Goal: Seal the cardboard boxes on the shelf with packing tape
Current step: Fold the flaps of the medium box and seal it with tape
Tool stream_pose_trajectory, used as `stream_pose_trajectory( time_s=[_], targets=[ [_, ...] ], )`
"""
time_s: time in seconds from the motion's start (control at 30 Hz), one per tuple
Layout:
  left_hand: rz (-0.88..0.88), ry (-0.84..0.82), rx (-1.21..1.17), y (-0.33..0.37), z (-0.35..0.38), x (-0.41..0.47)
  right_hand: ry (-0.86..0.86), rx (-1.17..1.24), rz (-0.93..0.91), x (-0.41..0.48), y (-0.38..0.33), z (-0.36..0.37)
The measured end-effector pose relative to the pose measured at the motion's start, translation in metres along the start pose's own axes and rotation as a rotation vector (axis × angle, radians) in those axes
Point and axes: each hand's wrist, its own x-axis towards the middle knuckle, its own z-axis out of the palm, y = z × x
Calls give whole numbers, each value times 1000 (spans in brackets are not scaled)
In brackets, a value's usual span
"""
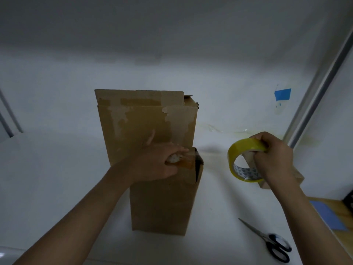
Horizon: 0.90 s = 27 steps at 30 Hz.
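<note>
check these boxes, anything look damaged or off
Yes. The taller cardboard box has pale patches near its top where the surface paper is torn away, and its top right corner is ragged. The nearer cardboard box gapes open at its top right corner.

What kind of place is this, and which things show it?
Probably a packing spot on a white shelf: a tall box and a short box stand there, the right hand holds a tape roll, and scissors lie nearby.
</note>
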Motion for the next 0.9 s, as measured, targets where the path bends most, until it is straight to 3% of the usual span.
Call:
stream_pose_trajectory(
  time_s=[0.17, 0.37, 0.73, 0.9],
  targets=[
    [-138, 5, 110, 17, 7, 17, -4, 20, -34, -1, -1, -4],
    [-83, -58, 334, 32, 23, 21, -25, 33, -36, 0, 3, -2],
    [-36, 22, 259, 28, 22, 16, -44, 85, -78, -14, 16, 13],
    [-34, 38, 251, 28, 21, 16, -131, 168, 18, -15, 34, 27]
  ],
)
